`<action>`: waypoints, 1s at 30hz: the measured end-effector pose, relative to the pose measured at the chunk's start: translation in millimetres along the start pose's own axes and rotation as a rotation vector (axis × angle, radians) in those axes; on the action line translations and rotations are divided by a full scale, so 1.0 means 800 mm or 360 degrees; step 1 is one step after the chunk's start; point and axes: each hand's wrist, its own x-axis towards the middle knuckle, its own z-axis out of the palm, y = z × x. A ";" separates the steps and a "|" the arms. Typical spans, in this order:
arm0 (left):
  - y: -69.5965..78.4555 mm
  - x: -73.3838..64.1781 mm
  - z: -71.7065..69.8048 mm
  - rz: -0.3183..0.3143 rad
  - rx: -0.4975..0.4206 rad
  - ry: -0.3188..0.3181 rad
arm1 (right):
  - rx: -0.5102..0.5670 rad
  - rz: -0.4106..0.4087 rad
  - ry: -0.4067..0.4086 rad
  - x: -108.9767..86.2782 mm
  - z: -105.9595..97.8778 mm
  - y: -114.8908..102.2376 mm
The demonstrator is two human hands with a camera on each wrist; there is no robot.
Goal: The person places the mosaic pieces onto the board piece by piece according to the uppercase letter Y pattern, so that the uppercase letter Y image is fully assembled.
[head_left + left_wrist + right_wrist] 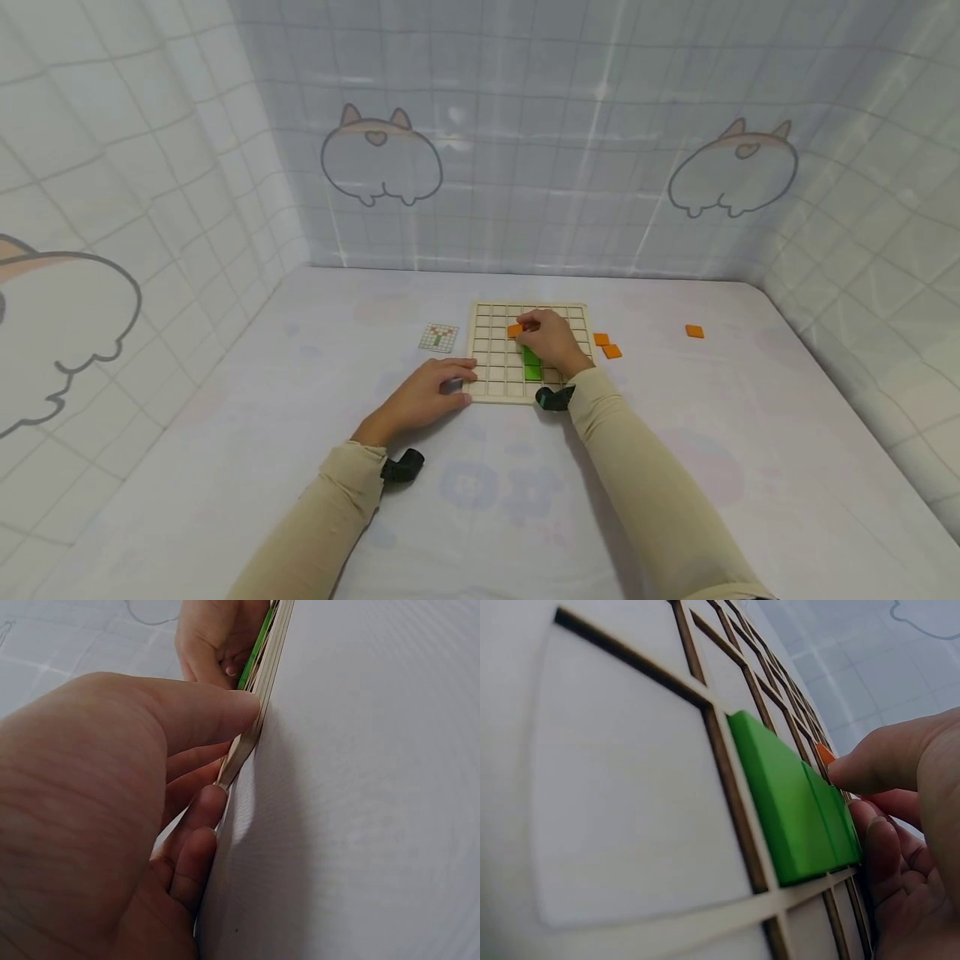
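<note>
A square wooden grid board (pixel 491 387) lies on the table with a short column of green tiles (pixel 532 372) set in its cells. My left hand (pixel 422 395) holds the board by its near left corner, thumb on the front edge and fingers along the left side. Over the board, my right hand (pixel 552 337) pinches an orange tile (pixel 514 331) between thumb and fingers, just beyond the green column. Whether that tile sits in a cell is hidden by the fingers. In the right wrist view the green tiles (pixel 784 802) stand near the thumb, with a sliver of orange tile (pixel 824 754) past them.
Left of the board lies a small pattern card (pixel 438 337) showing a coloured figure on a grid. Two loose orange tiles (pixel 612 352) touch or nearly touch right of the board. Another orange tile (pixel 694 331) lies farther right. Curtain-like walls enclose the white table (pixel 472 542).
</note>
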 end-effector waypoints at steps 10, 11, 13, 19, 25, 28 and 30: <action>-0.002 -0.002 0.003 0.0006 0.0003 0.0008 | -0.0040 -0.0005 0.0016 0.000 0.002 0.002; -0.002 -0.002 0.003 0.0008 0.0002 0.0009 | -0.0047 -0.0001 0.0017 0.000 0.002 0.002; -0.003 -0.002 0.004 0.0006 0.0006 0.0010 | -0.0063 0.0013 0.0020 -0.001 0.003 0.001; -0.004 -0.002 0.005 0.0018 0.0011 0.0010 | -0.0060 0.0029 0.0034 -0.003 0.004 -0.001; -0.005 -0.001 0.004 0.0025 0.0006 0.0014 | -0.0008 0.0008 0.0066 -0.003 0.003 0.003; -0.004 -0.002 0.005 0.0004 -0.0007 0.0004 | 0.0085 -0.0008 0.0114 -0.006 0.001 0.007; -0.002 -0.002 0.005 -0.0005 -0.0008 -0.0004 | 0.0161 -0.0011 0.0157 -0.010 0.000 0.008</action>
